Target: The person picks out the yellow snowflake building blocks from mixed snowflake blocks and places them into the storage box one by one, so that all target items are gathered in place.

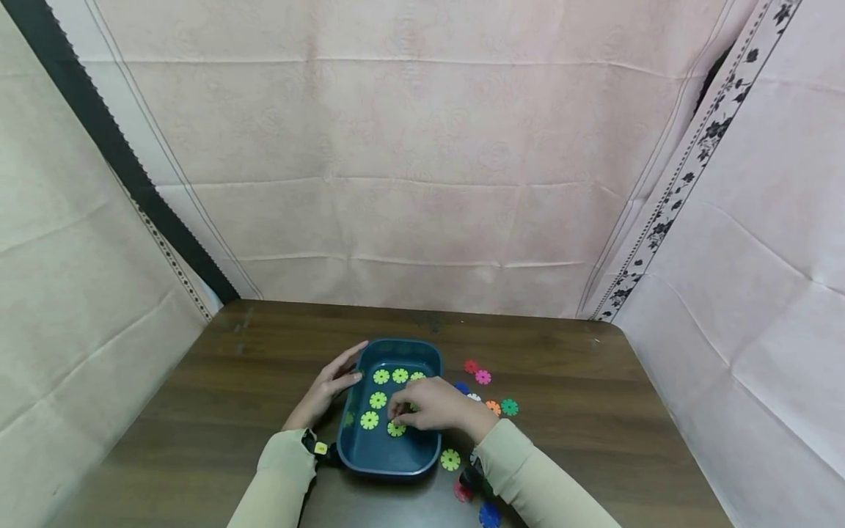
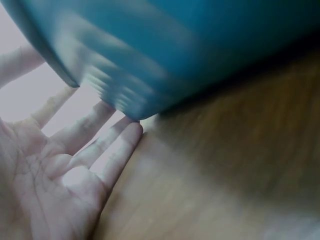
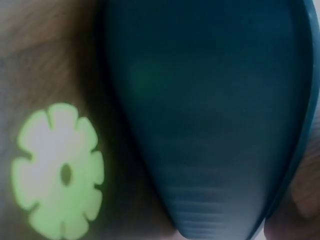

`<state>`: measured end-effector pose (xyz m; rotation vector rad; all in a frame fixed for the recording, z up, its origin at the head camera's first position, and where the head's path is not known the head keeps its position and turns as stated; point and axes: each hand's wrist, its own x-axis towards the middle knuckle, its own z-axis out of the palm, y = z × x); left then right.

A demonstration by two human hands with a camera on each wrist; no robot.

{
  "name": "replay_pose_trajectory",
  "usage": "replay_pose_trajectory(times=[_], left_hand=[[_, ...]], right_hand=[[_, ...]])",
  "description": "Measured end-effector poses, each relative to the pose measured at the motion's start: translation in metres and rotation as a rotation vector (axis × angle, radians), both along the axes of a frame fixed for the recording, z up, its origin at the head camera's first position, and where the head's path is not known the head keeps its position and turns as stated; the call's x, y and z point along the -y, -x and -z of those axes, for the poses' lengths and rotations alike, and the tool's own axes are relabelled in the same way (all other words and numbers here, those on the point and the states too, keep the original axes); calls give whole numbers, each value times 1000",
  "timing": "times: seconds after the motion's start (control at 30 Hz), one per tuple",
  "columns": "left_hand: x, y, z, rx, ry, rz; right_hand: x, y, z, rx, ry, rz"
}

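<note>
A blue rectangular tray [image 1: 389, 463] holds several yellow-green notched discs, among them a disc [image 1: 381, 376] in the far row and a disc [image 1: 369, 420] at the left. My left hand [image 1: 328, 385] rests along the tray's left wall; in the left wrist view its fairly straight fingers [image 2: 122, 150] touch the outer side. Over the right half of the tray, my right hand [image 1: 429, 405] bends its fingers down and pinches a yellow-green disc [image 1: 396, 429] close over the tray floor. That hand partly covers other discs. The right wrist view shows the tray's outer wall [image 3: 210, 115], but not the fingers.
Right of the tray, loose discs lie on the wooden table [image 1: 561, 411]: pink [image 1: 483, 377], red [image 1: 471, 366], orange [image 1: 493, 406], green [image 1: 509, 407] and blue [image 1: 489, 514]. Another yellow-green disc [image 1: 450, 460] sits by its near right corner. Cloth walls [image 1: 409, 183] enclose the table.
</note>
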<state>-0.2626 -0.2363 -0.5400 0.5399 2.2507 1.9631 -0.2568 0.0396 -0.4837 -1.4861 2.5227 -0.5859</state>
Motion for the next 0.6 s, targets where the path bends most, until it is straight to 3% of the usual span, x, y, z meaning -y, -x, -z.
replay_pose_trajectory(times=[0.33, 0.6], left_hand=[[-1, 0, -3, -3, -12, 4], [-3, -2, -2, 27, 5, -26]], right_hand=[[1, 2, 1, -37, -26, 4], [-2, 1, 0, 61, 106, -24]])
